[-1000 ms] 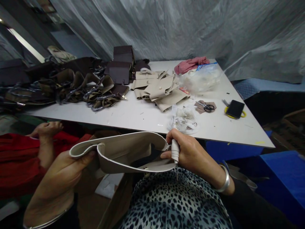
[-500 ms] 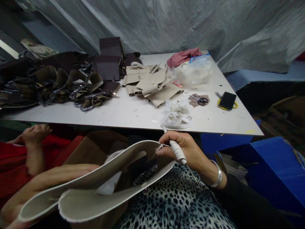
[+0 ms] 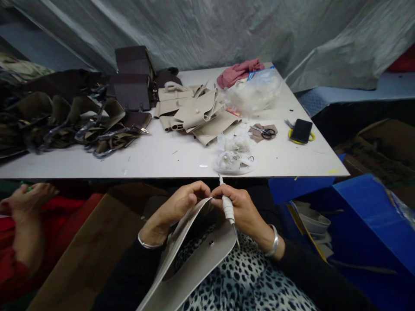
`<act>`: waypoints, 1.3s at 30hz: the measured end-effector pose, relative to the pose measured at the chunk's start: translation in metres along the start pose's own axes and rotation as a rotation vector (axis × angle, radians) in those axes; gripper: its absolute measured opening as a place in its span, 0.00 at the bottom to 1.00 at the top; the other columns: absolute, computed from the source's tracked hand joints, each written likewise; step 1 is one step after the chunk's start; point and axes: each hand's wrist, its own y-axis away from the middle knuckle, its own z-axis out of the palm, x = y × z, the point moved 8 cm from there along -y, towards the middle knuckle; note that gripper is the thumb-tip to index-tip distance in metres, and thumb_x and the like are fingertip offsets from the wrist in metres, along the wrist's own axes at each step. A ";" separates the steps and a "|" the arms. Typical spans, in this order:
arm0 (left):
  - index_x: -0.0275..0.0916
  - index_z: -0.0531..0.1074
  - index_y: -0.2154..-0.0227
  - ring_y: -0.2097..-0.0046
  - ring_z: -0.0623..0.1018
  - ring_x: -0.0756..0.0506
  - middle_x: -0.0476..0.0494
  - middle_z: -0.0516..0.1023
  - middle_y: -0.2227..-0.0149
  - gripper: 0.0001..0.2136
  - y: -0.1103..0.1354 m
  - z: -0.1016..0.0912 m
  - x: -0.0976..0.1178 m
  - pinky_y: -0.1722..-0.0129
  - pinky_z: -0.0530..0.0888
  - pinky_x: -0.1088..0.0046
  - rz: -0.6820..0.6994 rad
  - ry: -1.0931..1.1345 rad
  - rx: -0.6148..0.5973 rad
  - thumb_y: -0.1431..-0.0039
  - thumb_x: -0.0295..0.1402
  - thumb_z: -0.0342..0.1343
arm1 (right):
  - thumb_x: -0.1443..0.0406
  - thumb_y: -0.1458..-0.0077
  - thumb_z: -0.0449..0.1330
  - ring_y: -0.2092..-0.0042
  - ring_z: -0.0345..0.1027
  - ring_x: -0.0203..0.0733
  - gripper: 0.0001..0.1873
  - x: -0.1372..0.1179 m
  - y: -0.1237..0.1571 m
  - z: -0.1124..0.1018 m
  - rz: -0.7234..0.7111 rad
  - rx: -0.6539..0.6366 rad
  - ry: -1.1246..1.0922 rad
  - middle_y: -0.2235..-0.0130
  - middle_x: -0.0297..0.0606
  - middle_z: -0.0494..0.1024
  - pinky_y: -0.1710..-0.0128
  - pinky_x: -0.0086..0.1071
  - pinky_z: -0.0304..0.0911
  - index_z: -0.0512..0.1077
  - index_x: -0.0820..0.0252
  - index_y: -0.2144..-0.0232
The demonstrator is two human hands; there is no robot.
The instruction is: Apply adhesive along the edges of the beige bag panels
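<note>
A bent, cream leather-like bag panel (image 3: 207, 259) stands across my lap, its top edge up between my hands. My left hand (image 3: 177, 209) is closed at that top edge, thumb and fingertips pinching it. My right hand (image 3: 246, 211) meets it from the other side, its fingertips also at the edge. Held in my right hand is an awl-like tool (image 3: 228, 209) with a white wrapped handle; a thin metal spike points down and a narrow tip points up. What lies between the fingertips is too small to make out.
On the white table (image 3: 155, 160) lie cream panels (image 3: 197, 112), dark brown bags (image 3: 131, 90), scissors (image 3: 267, 133), a black phone (image 3: 301, 131) and a plastic bag of scraps (image 3: 235, 157). A blue bin (image 3: 363, 216) is at right; a co-worker's hand (image 3: 30, 201) is at left.
My left hand has come from the panel's far left end to its top edge beside my right hand. The panel has swung to a steeper angle. The right hand keeps the tool.
</note>
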 end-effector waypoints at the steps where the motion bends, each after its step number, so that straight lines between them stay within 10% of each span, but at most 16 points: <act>1: 0.41 0.79 0.53 0.49 0.80 0.31 0.37 0.82 0.59 0.22 -0.001 0.006 0.001 0.51 0.80 0.54 0.001 -0.016 -0.047 0.47 0.49 0.66 | 0.65 0.35 0.66 0.67 0.69 0.36 0.02 0.003 -0.001 -0.002 -0.009 0.015 0.044 0.67 0.32 0.78 0.66 0.29 0.61 0.79 0.58 0.63; 10: 0.41 0.74 0.52 0.52 0.80 0.39 0.43 0.82 0.53 0.15 -0.001 0.045 0.013 0.48 0.76 0.62 -0.011 -0.067 -0.342 0.41 0.36 0.60 | 0.68 0.36 0.67 0.67 0.74 0.36 0.03 0.027 -0.009 -0.012 0.000 0.055 0.098 0.66 0.31 0.81 0.65 0.28 0.63 0.80 0.55 0.62; 20: 0.39 0.85 0.57 0.50 0.82 0.36 0.41 0.87 0.55 0.14 -0.034 0.068 -0.038 0.44 0.74 0.62 -0.268 0.272 -0.374 0.46 0.37 0.68 | 0.63 0.31 0.64 0.67 0.73 0.37 0.05 0.059 -0.012 -0.023 0.075 0.060 0.059 0.65 0.32 0.80 0.65 0.29 0.65 0.80 0.54 0.58; 27: 0.36 0.81 0.70 0.74 0.76 0.48 0.47 0.81 0.74 0.16 -0.052 0.051 -0.074 0.71 0.70 0.73 -0.567 0.520 -0.180 0.58 0.40 0.76 | 0.59 0.26 0.57 0.58 0.79 0.42 0.17 0.061 -0.007 -0.076 0.043 0.221 0.027 0.55 0.38 0.84 0.56 0.35 0.74 0.73 0.50 0.39; 32: 0.38 0.75 0.75 0.76 0.71 0.50 0.51 0.75 0.78 0.17 -0.070 0.038 -0.070 0.74 0.68 0.74 -0.634 0.667 -0.113 0.61 0.40 0.77 | 0.55 0.27 0.57 0.63 0.73 0.44 0.17 0.069 -0.013 -0.116 0.097 0.398 0.226 0.60 0.40 0.80 0.58 0.39 0.71 0.80 0.53 0.46; 39: 0.37 0.75 0.79 0.75 0.69 0.50 0.50 0.73 0.79 0.17 -0.060 0.102 -0.069 0.73 0.65 0.74 -0.624 0.671 -0.089 0.63 0.41 0.76 | 0.58 0.32 0.63 0.63 0.73 0.42 0.11 0.090 -0.032 -0.124 0.202 0.490 0.223 0.57 0.37 0.82 0.56 0.37 0.70 0.80 0.55 0.53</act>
